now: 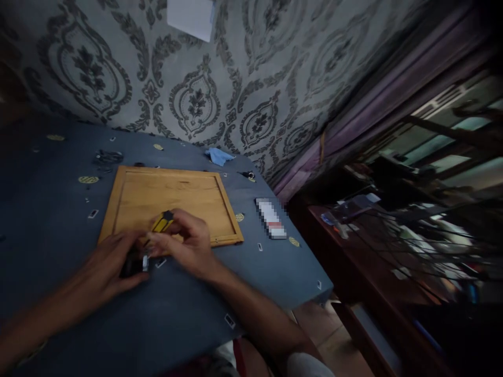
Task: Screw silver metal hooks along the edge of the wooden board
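My right hand is closed in a pinch around a yellow and black screwdriver, its tip pointing down toward a small dark object. My left hand grips that dark object and presses it against the blue tablecloth, just in front of the near edge of a wooden tray. A small silver part shows between the two hands. What the dark object is stays unclear in the dim light.
A blue cloth lies at the table's far edge, a dark clump of parts at the far left. A white blurred box lies right of the tray. Small bits dot the table. A cluttered shelf stands to the right.
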{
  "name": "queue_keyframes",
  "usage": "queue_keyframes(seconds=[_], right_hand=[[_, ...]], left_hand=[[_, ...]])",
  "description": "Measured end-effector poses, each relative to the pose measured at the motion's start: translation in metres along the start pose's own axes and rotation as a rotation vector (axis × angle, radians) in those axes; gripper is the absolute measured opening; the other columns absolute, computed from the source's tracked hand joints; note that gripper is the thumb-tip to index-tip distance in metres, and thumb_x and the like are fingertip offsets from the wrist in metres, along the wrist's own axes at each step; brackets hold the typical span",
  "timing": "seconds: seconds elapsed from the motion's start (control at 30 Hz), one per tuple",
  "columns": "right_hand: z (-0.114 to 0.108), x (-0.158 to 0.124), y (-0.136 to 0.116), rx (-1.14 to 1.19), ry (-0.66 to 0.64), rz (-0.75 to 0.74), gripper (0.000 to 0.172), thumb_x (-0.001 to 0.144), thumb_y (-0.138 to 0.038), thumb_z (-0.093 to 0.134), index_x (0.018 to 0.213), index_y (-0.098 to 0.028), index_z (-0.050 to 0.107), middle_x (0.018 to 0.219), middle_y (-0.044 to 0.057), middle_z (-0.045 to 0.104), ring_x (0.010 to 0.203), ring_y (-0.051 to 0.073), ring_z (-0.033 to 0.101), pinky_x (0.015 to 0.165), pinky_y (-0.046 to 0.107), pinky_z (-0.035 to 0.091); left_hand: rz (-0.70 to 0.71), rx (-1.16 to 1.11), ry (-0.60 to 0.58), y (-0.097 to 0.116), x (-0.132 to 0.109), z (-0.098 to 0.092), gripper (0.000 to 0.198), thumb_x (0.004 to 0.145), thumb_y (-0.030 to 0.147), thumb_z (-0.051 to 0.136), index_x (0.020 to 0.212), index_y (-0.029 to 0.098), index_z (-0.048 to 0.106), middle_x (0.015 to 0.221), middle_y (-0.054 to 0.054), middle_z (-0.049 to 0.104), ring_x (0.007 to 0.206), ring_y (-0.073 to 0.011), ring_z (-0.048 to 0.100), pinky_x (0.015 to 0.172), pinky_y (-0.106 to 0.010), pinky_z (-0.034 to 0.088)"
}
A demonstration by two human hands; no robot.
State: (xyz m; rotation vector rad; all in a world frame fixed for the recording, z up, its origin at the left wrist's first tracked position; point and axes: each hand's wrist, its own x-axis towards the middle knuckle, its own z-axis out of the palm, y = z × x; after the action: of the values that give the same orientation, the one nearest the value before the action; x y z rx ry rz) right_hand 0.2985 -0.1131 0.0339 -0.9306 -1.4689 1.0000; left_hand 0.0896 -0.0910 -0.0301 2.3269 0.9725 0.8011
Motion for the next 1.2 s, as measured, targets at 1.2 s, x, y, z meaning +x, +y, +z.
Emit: queue_keyframes(seconds=[1.2], right_hand=[[-0.004,0.003,0.001,-0.127,-0.068,-0.025,0.025,0.087,-0.041,0.081,0.090,-0.022,0.065,0.073,-0.003,0.066,0.054,0.013,0.067,0.055,0.026,0.055]], left_hand=[[-0.079,0.010,-0.217,0.027,0.008,-0.019,0.057,0.088,0.035,0.076,0.133,0.026,0.044,0.137,-0.012,0.061,0.131,-0.0325,0.058,0.107,-0.049,0.051]])
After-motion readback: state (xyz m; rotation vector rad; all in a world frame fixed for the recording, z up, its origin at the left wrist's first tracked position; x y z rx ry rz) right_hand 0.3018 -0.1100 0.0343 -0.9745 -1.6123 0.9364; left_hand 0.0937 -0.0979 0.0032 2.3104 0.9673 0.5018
